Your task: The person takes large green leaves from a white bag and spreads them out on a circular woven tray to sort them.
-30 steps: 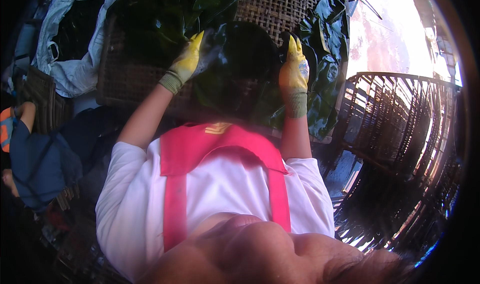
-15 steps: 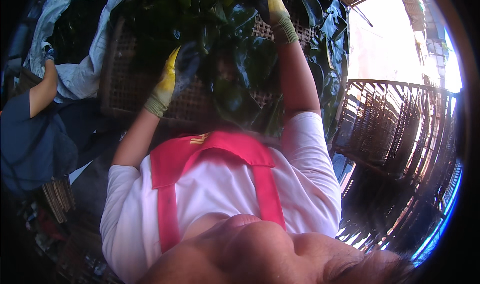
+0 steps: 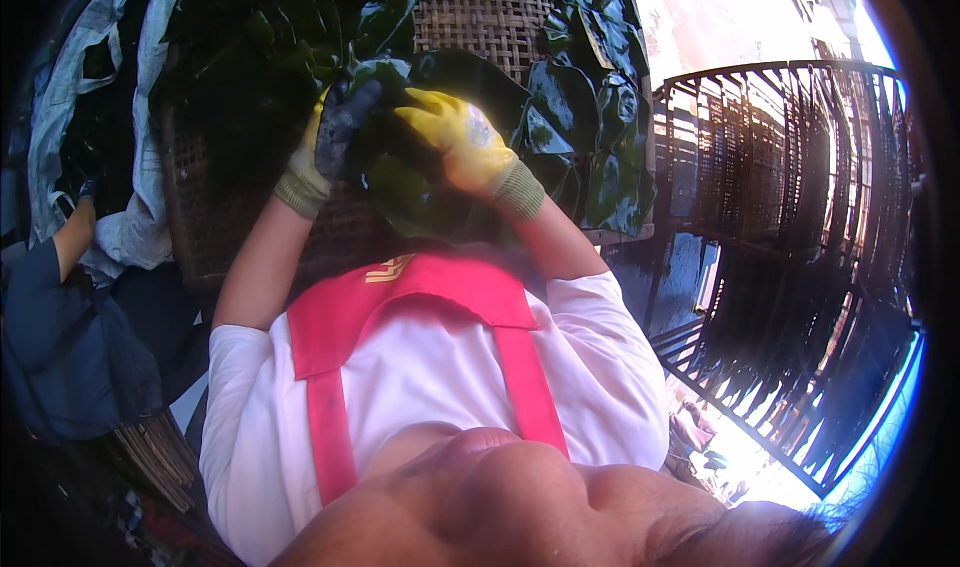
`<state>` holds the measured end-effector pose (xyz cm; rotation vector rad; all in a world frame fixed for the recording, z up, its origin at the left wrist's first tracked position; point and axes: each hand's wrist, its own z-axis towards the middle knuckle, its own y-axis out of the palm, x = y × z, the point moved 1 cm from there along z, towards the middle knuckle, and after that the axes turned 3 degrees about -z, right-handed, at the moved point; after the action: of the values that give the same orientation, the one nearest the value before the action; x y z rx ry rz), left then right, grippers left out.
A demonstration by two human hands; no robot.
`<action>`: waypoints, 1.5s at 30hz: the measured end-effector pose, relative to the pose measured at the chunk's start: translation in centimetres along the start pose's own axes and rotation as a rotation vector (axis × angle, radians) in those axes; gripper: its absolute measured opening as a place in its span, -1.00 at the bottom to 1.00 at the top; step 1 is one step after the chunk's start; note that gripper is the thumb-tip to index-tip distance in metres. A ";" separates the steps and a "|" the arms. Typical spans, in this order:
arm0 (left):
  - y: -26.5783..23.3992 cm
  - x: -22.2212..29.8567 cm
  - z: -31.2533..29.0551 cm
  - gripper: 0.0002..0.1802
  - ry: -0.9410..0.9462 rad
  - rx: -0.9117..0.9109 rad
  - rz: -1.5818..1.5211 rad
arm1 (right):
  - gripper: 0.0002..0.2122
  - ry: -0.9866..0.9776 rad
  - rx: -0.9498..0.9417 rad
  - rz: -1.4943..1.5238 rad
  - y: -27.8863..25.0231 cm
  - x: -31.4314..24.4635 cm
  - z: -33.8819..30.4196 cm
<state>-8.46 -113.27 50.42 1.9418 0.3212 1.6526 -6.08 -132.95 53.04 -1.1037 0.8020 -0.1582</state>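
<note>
Yellow-gloved right hand (image 3: 457, 142), upper centre, fingers slightly spread; left hand (image 3: 334, 132) just beside, palm inward, spread unclear. Can't tell if either grips. Glossy green leaves (image 3: 402, 195) between them, on woven tray (image 3: 480, 12). Reads as arranging leaves; next move probably calls for flat, light smoothing.

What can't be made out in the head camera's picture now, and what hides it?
All in the head view:
- Left hand: its dark palm blends into the dark leaves, so any grip is unclear.
- Right hand: its palm is hidden behind its own back.
- Woven tray: leaves cover much of it; the top edge cuts off its far side.
- Co-worker's hand: too small and dim to tell what it touches.
</note>
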 end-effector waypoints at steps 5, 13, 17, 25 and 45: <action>3.1 0.4 3.4 -0.60 -0.208 -0.253 -0.116 | -0.38 0.298 0.415 1.383 -3.6 2.6 -2.3; 3.8 -3.1 8.2 -0.60 -0.424 -0.428 0.082 | -0.53 0.512 -0.004 1.268 -5.1 10.3 -1.9; 3.1 -4.3 8.5 -0.63 -0.429 -0.351 -0.027 | -0.57 0.281 0.078 1.127 -4.1 11.0 -2.3; 5.8 -2.8 9.3 -0.61 -0.416 -0.211 0.053 | -0.66 0.400 0.269 1.010 -3.9 12.8 -1.2; -1.2 -10.5 19.9 -0.64 -0.003 -0.003 0.899 | -0.55 0.116 0.145 -0.187 -6.6 23.0 2.0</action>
<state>8.72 -122.99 39.53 2.2341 -0.6594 2.1455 13.46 -145.87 47.55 -1.0381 0.7772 -0.4348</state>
